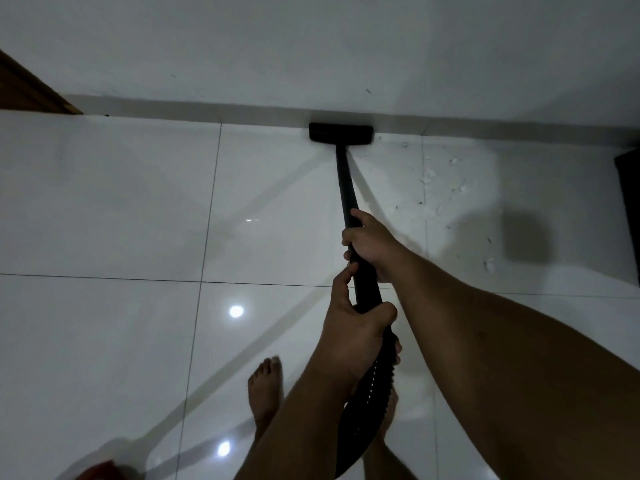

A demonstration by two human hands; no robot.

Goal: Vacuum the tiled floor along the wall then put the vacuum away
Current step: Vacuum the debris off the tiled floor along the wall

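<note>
Two bare hands are gripping one black vacuum wand (346,188), and no container is showing anywhere. The right hand (369,242) is wrapping around the rigid tube higher up toward the floor head, fingers curled fully about it. The left hand (353,327) is clamping just below it, where the tube is meeting the black ribbed hose (367,403), thumb lying along the tube. The two hands are sitting close together, nearly touching.

The wand is running forward to one flat black rectangular floor head (341,134), which is pressing against the pale skirting at the foot of the plain white wall (311,46). The glossy white tiled floor (104,202) is reflecting two round ceiling lights, and thin dark grout lines are dividing it into large squares. Scattered white crumbs of debris (446,181) are lying on the tiles to the right of the floor head, too many and too small to count. Two bare feet are standing below the arms, the left foot (265,389) plainly visible, the other mostly hidden behind the hose. A brown wooden edge (27,88) is showing at the far left, one dark object (628,202) at the right border.
</note>
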